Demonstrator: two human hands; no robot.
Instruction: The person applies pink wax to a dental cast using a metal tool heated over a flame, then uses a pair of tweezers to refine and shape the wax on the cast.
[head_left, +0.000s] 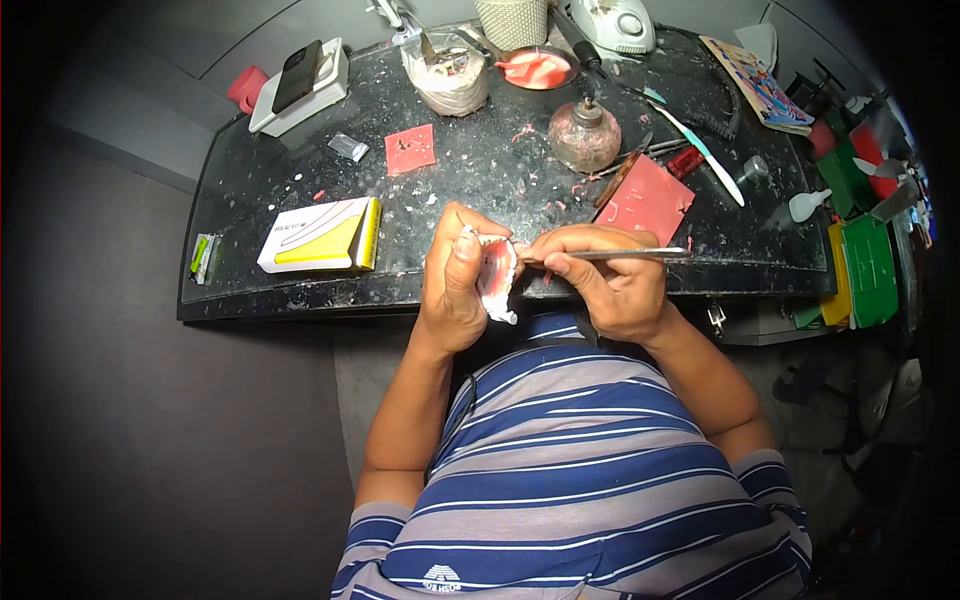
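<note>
Striped shirt (590,470) below both hands.
Left hand (455,280) clasps a pink denture model (496,275); right hand (610,280) pinches a metal tool (625,254) against it.

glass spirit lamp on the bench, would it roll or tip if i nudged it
The spirit lamp has a round, wide body that narrows to a slim neck, so it probably sits stable and would slide rather than tip. It looks like glass, so likely heavy for its size and breakable if knocked off the worktop. Wax crumbs around it may add some drag.

Bench centre open; yellow box (322,235) left, pink wax sheet (646,199) right (glass burner (584,133) behind).
</note>
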